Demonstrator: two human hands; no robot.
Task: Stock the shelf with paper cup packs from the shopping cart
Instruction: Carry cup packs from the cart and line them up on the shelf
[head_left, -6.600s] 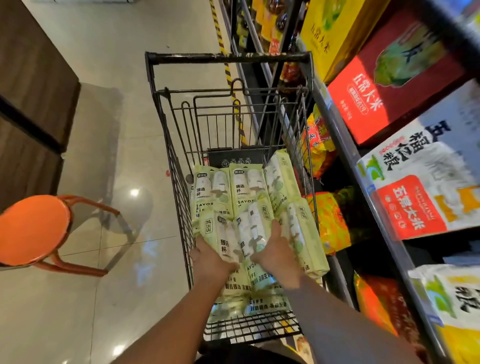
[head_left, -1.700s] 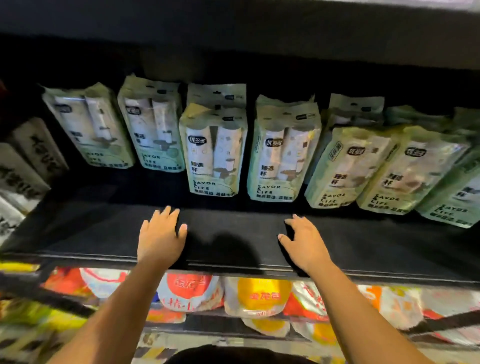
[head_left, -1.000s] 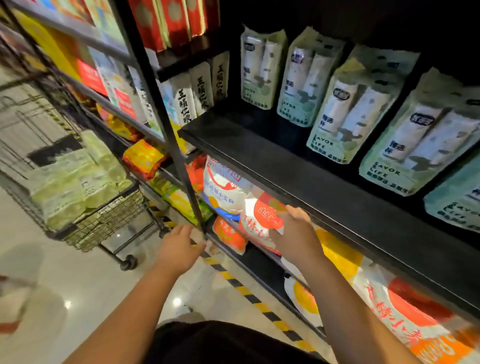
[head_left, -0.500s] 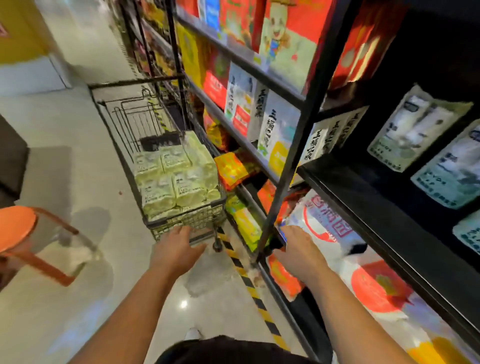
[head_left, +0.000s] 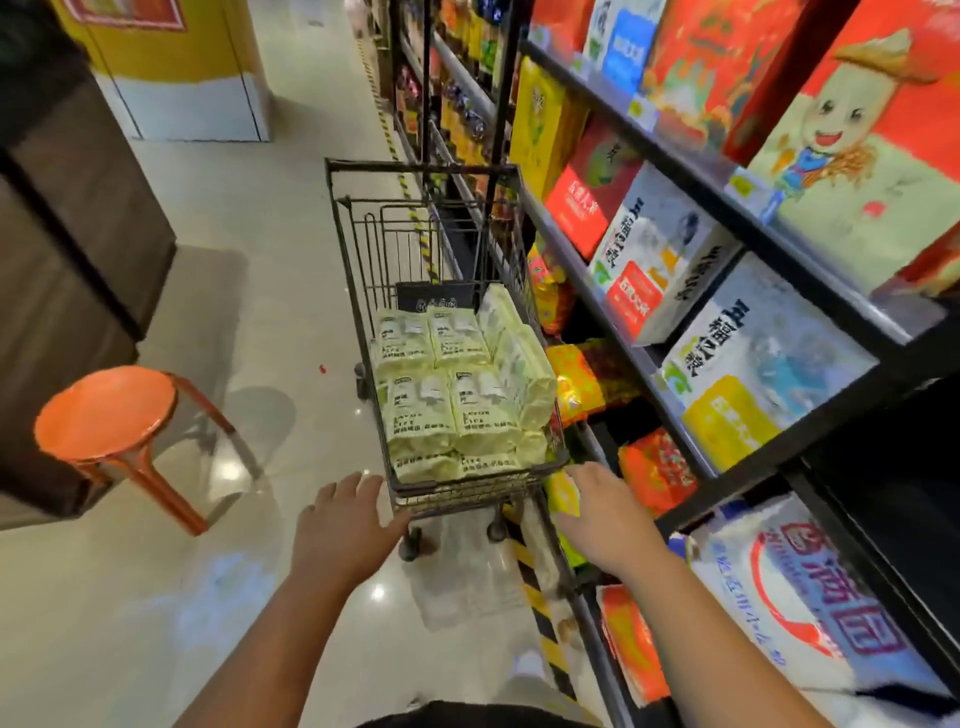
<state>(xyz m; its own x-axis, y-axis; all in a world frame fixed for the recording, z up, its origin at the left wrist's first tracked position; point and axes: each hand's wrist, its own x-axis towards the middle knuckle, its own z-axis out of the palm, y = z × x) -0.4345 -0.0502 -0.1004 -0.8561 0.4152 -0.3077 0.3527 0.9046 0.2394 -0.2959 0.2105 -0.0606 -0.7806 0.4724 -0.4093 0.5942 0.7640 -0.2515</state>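
Neatly stacked pale-green cup packs (head_left: 452, 384) fill cart (head_left: 415, 168).

A single wide-angle head camera looks forward and down the aisle: left hand (head_left: 348, 525) and right hand (head_left: 608, 519) reach in from the near edge, the shopping cart (head_left: 467, 491) close at centre, shelves (head_left: 649, 361) running along the right

Dim light, glare spots on floor (head_left: 378, 591), bowed, perhaps motion-blurred edges

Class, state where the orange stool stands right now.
In the head view the orange stool stands on the floor at left, between a brown counter and the shopping cart.
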